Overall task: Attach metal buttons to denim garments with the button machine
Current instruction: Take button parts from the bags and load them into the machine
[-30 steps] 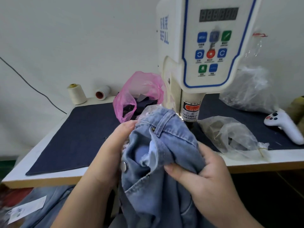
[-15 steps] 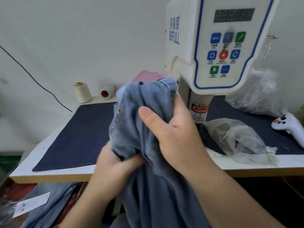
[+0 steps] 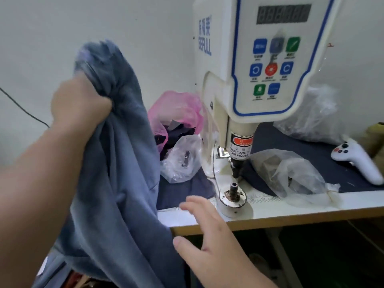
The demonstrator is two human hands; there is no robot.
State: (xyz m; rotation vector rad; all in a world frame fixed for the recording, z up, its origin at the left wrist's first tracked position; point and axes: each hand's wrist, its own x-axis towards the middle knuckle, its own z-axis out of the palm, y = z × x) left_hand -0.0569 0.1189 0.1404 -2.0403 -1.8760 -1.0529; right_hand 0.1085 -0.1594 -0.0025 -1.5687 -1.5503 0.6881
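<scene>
Gripping a bunched handful of faded blue denim garment (image 3: pixel 116 163) in the left hand (image 3: pixel 80 102), fingers curled tight round the cloth, raised high at the left with the rest of the fabric hanging down past the front edge of the white-topped wooden table (image 3: pixel 291 213). Hovering over that table edge with the right hand (image 3: pixel 209 244), fingers spread and relaxed, holding nothing, just beside the round metal base die (image 3: pixel 233 196) of the cream-coloured button machine with the blue-bordered control panel (image 3: pixel 270 65) (garment well left of the die, not under it). Lying on the dark blue cloth mat (image 3: pixel 182 190): a pink plastic bag (image 3: pixel 178 109), a clear plastic bag (image 3: pixel 182 161), a crumpled clear plastic bag (image 3: pixel 291 173) to the right of the die, and a white game-controller-shaped handset (image 3: pixel 357 161) at far right.
</scene>
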